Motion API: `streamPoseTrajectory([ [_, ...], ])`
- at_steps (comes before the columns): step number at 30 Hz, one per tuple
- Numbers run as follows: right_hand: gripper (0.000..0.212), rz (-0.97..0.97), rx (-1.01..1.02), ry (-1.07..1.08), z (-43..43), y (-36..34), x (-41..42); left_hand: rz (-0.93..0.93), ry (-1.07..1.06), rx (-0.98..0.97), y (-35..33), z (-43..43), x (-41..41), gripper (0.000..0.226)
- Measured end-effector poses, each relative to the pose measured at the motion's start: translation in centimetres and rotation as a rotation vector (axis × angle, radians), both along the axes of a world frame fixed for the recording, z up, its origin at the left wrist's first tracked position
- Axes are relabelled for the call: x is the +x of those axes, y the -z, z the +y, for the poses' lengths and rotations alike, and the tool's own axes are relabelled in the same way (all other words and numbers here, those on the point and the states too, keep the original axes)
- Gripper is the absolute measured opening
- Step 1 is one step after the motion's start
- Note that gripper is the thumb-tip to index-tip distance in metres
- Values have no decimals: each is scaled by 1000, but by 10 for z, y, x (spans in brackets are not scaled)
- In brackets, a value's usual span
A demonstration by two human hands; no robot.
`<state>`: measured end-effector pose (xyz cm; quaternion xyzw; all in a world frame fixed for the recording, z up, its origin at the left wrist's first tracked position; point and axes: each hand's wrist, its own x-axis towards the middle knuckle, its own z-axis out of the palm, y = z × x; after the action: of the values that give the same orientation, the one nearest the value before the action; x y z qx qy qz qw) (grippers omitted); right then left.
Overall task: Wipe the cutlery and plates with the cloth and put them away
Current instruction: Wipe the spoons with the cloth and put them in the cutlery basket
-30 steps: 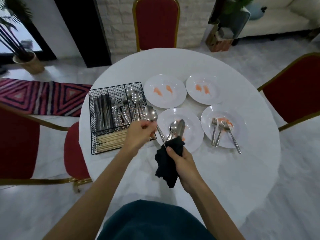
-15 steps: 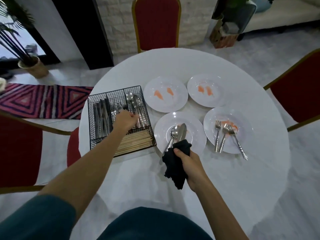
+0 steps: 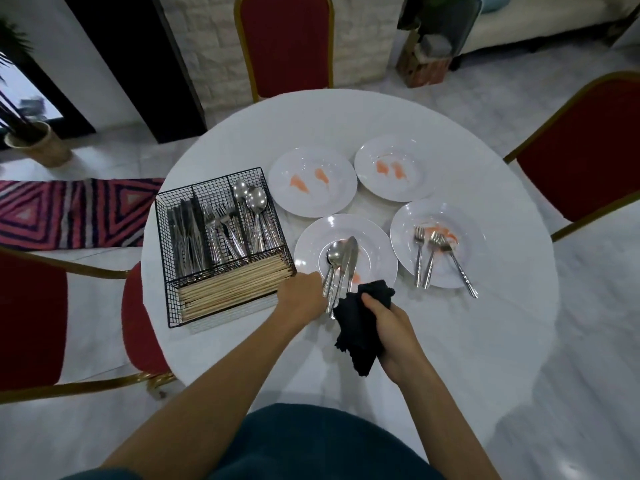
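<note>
The cutlery stage of the job is judged to be in hand, with the plates not yet wiped. On the round white table [image 3: 450,341], a black cloth [image 3: 356,334] is gripped in the right hand [image 3: 391,323], whose fingers are curled round the bunched fabric just beside the near rim of the near plate [image 3: 381,251]. On that plate a spoon [image 3: 335,252] and a knife [image 3: 350,252] are laid side by side, with their handles pointing toward the person and overhanging the rim; a further handle may be hidden among them. The left hand [image 3: 301,296] is placed at those handles, touching or all but touching them. Its fingers are turned under and hidden, so it cannot be told whether a handle is pinched.

Three forks [image 3: 433,251] lie on the right-hand plate [image 3: 474,251] among orange smears. Similar smears are seen on the two far plates [image 3: 332,199], which carry no cutlery. To the left a wire basket [image 3: 166,258] is stood, with knives, forks and spoons sorted into separate compartments and chopsticks [image 3: 235,289] laid across its front section.

For the next move, one piece would need to be lifted by its handle with the left hand and brought to the cloth, so that it can be drawn through the folds. Care would be called for so that the neighbouring piece is not dragged off the rim. Once wiped, the piece would be expected to go into the matching compartment of the basket.
</note>
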<state>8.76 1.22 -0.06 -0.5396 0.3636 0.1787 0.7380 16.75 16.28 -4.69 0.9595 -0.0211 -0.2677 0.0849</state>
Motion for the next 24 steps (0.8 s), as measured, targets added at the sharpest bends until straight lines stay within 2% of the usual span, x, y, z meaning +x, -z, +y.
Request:
streamPoseTrajectory([
  [4,28,-10,19,5,-4,-3,-7,31,-191,-157,0,9,-6,16],
  [7,34,-19,55,22,-10,-5,-13,47,-340,-359,-11,25,-14,22],
  [13,53,-22,207,109,-20,-5,-16,99,-622,-749,-53,40,-47,9],
  [15,64,-25,231,102,-20,-3,-13,101,-587,-822,-70,27,-60,11],
  [17,64,-48,268,146,-15,-5,-10,90,-481,-815,-83,8,-74,14],
  [20,49,-93,279,210,-6,-15,-3,111,-324,-806,-86,-21,-94,16],
  [24,27,-93,168,248,-9,-16,5,183,-296,-845,-85,-30,-112,14],
])
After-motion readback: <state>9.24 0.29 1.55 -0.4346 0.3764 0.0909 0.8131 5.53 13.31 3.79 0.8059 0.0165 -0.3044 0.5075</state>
